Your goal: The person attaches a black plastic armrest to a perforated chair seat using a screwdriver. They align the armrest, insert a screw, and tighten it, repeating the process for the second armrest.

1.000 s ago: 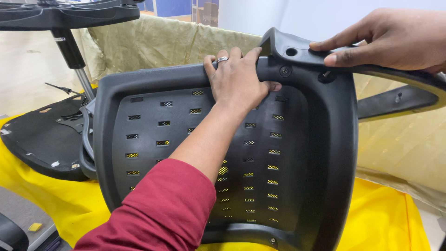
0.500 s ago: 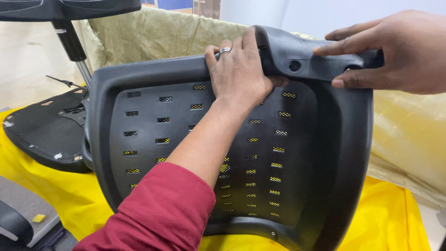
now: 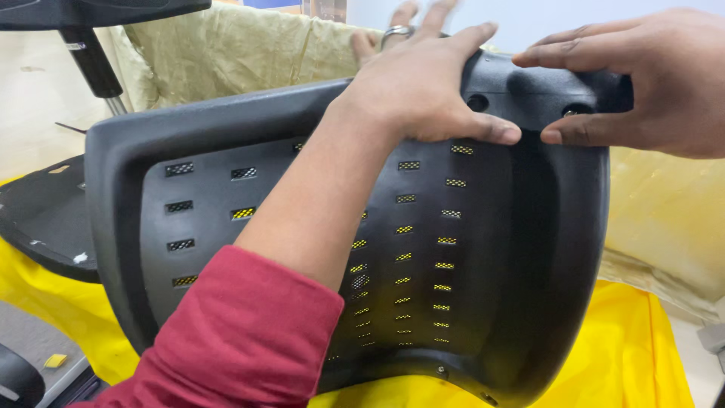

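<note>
At the far left, a flat black plastic seat pan (image 3: 45, 227) lies on the bright yellow cloth (image 3: 634, 355) that covers the work surface, and a black post with a metal rod (image 3: 94, 64) rises above it near the cloth's back left corner; behind both hangs a crumpled pale olive sheet (image 3: 226, 53); none of these is being handled.

The large black plastic chair backrest shell with rows of small mesh slots (image 3: 483, 249) stands tilted on its lower edge at the front edge of the cloth, filling the middle of the view; its slotted face is turned toward the camera.

The left hand (image 3: 423, 91), reaching from a dark red sleeve (image 3: 242, 340), is wrapped over the shell's top edge; the thumb presses the near face and the ringed fingers curl out of sight behind, so it is clamped onto the shell and steadies it.

To the right, the right hand (image 3: 649, 83) rests on the thick black bracket part with round holes (image 3: 544, 94) at the shell's top right corner; fingers lie along its top and the thumb sits below it, a narrow pinch onto that piece.

As a judgement, the work looks early to midway: the bracket is seated against the shell and held in line, but its holes appear empty, so fastening seems left to do, and the seat pan and post lie apart, unjoined.
</note>
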